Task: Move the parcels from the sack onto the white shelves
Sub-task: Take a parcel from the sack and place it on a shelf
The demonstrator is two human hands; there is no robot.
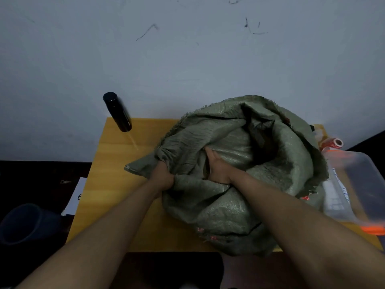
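- Green woven sack (229,205) slumps on your yellow wooden table (116,163), against the pale wall (187,59).
- Your left hand (161,176) grips a bunched fold of its rim.
- Your right hand (218,167) reaches into the mouth, fingers hidden; grip unclear.
- Black bottle (117,111) stands at far left; clear plastic bin (358,184) touches the sack's right.
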